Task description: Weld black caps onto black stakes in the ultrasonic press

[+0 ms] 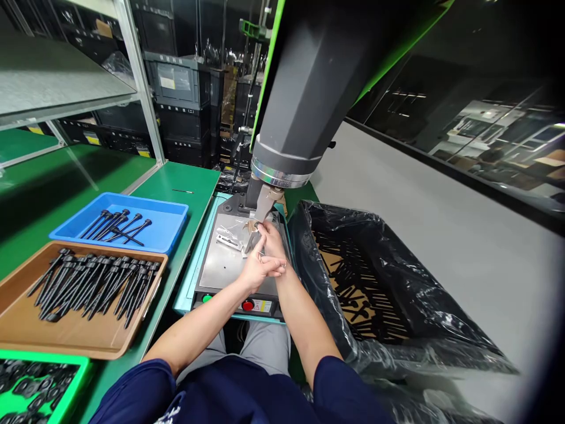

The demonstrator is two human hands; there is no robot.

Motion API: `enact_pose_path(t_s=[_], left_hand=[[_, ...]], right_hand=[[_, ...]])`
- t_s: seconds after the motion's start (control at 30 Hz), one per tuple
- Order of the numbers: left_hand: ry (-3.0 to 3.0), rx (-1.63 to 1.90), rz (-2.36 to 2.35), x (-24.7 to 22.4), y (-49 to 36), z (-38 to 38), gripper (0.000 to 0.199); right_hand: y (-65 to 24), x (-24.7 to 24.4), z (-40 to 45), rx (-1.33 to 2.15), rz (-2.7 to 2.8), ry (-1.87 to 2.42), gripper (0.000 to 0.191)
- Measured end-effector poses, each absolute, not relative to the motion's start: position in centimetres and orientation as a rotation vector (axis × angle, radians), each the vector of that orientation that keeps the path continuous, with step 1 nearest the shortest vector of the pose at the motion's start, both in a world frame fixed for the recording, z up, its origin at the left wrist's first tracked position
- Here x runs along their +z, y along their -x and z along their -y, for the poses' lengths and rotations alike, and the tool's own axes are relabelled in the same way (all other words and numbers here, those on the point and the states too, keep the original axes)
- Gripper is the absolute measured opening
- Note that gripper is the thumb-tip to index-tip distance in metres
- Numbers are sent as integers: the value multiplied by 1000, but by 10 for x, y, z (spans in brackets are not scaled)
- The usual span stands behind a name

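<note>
My right hand (272,240) reaches in under the metal horn (265,203) of a press. Its fingertips are closed at the small metal fixture (249,237), on a dark bit too small to name. Just in front, my left hand (258,270) crosses toward the right wrist. One left finger points up at the fixture, while the others stretch out to the right, apart, with nothing seen in them. A slotted metal bar (228,242) lies on the steel plate (216,270) left of the fixture.
On the left, a blue tray (176,219) and a brown tray (13,306) hold long black stemmed parts. A green tray (73,400) holds black rings. A black-lined bin (304,265) stands at right. Green button (206,298) and red button (248,305) face me.
</note>
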State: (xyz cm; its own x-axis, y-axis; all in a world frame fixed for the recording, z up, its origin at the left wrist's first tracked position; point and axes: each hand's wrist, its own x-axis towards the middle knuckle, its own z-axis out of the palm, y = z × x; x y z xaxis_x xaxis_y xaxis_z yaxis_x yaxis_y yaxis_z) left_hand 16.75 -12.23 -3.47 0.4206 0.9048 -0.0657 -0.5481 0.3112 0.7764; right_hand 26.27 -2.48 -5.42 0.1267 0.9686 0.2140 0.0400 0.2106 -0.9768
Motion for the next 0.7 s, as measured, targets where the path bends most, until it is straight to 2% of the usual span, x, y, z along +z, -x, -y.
enact_pose_path(t_s=[0.17,0.3,0.43,0.57,0.63,0.7], left_hand=[[-742,1038,-593,-37,-166,121,118],[-770,1050,-598,-45,-166,119,118],[-838,1079,-589,-53,-166,117,116],[-842,1135,-568,-52,-169,117,114],[-862,1137,-565,-52,-171,120,114],[-907,1105,-594,-54,-171,124,112]], right_hand=[[-276,-88,57,972,1004,1158,61],[-280,-110,111,1149,921,969,62],[-271,-105,146,1232,910,755,70],[-251,-89,152,1089,865,759,84],[-243,-82,150,1017,740,826,78],[-241,-76,148,974,578,902,60]])
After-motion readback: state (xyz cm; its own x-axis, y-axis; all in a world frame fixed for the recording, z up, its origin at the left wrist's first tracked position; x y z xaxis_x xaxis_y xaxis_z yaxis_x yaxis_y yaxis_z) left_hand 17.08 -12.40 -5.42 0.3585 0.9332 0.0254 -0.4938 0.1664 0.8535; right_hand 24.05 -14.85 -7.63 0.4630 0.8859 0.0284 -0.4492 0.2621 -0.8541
